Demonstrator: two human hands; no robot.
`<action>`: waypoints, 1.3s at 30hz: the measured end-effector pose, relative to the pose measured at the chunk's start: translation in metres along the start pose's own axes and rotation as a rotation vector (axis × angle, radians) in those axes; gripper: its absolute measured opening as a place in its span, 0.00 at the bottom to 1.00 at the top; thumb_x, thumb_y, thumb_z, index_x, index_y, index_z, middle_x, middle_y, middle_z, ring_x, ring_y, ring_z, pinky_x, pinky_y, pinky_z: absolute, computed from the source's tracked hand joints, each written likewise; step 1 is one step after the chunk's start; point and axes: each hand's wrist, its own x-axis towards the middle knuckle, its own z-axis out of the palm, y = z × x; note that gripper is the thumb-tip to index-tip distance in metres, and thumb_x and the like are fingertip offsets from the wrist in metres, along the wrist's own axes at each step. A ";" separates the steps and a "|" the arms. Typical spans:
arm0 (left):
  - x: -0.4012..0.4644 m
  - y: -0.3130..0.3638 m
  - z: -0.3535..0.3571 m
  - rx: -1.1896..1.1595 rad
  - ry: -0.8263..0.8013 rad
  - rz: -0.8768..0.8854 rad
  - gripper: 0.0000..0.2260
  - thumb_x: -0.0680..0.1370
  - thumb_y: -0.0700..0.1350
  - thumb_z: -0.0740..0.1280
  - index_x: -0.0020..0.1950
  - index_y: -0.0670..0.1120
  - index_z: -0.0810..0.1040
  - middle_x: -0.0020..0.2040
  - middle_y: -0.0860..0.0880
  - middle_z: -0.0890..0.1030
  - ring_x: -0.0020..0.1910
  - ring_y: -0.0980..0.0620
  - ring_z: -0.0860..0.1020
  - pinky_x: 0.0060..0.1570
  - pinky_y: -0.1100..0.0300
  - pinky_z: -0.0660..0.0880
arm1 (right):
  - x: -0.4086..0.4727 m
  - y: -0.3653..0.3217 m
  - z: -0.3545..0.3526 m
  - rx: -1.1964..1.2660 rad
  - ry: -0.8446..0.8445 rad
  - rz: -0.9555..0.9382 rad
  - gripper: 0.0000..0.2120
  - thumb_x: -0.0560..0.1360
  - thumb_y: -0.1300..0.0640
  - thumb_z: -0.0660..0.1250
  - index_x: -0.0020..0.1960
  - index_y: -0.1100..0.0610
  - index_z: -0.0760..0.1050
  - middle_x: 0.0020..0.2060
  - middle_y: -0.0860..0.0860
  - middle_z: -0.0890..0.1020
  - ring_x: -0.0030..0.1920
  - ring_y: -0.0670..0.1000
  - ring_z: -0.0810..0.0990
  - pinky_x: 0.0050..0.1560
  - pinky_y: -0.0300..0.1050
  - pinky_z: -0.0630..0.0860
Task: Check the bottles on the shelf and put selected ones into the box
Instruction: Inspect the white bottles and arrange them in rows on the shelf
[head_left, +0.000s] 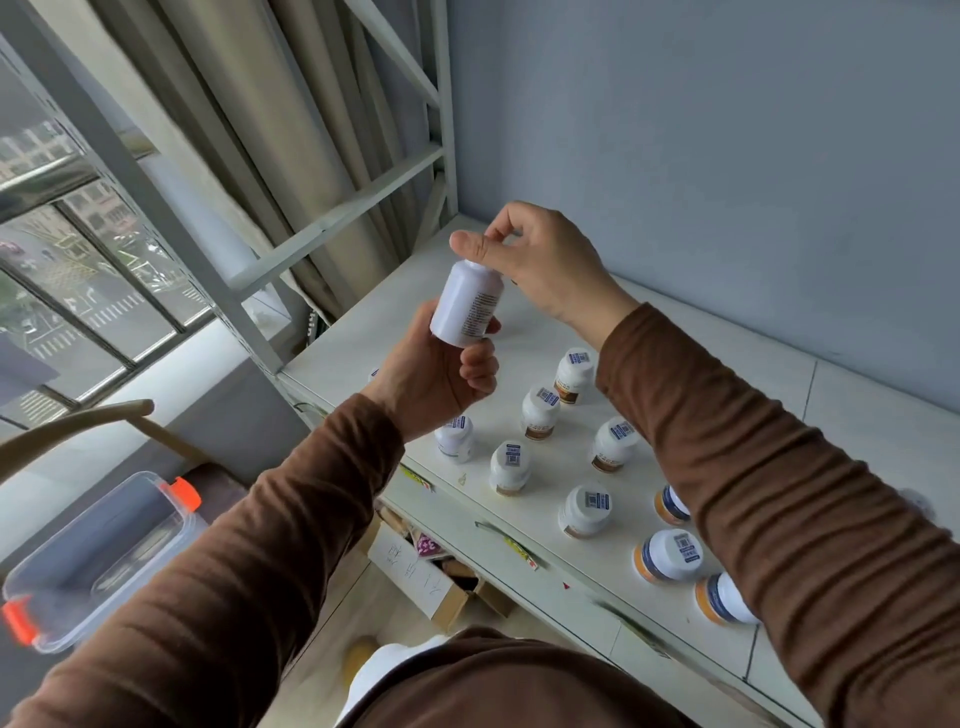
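I hold a white bottle (467, 304) up above the white shelf (841, 410), tilted, with small print on its label. My left hand (441, 374) grips its lower end from beneath. My right hand (535, 260) pinches its cap end from above, thumb and fingers closed around the top. Several more white-capped bottles stand on the shelf below, such as a brown-labelled bottle (574, 375) and an orange-and-blue bottle (667, 555) nearer the front. A clear plastic box (98, 561) with orange clips sits open at the lower left, and I see no bottles in it.
The shelf's white metal frame (332, 215) rises at the left, with a curtain and window behind. A blue-grey wall backs the shelf. Beneath the shelf's front edge lies a cardboard box (431, 577) with items. A curved beige handle (78, 423) crosses the left side.
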 end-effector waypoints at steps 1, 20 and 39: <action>-0.001 0.000 -0.001 0.012 0.010 0.012 0.16 0.80 0.53 0.56 0.52 0.41 0.75 0.33 0.47 0.69 0.31 0.52 0.67 0.34 0.61 0.69 | -0.001 0.001 -0.001 -0.007 -0.007 -0.010 0.22 0.73 0.33 0.66 0.45 0.52 0.75 0.34 0.43 0.77 0.38 0.45 0.75 0.37 0.42 0.67; 0.013 -0.002 -0.033 1.541 0.463 0.427 0.24 0.70 0.46 0.77 0.64 0.48 0.75 0.57 0.48 0.77 0.54 0.49 0.76 0.58 0.53 0.74 | -0.011 0.052 0.011 -0.191 -0.167 -0.161 0.16 0.75 0.54 0.71 0.61 0.55 0.78 0.56 0.49 0.82 0.54 0.50 0.78 0.50 0.40 0.70; 0.002 -0.018 -0.051 2.030 0.552 0.312 0.15 0.77 0.52 0.69 0.63 0.54 0.77 0.59 0.51 0.78 0.57 0.49 0.72 0.50 0.54 0.73 | -0.010 0.112 0.078 -0.437 -0.406 -0.016 0.26 0.75 0.52 0.70 0.71 0.53 0.71 0.66 0.54 0.76 0.65 0.58 0.73 0.61 0.47 0.68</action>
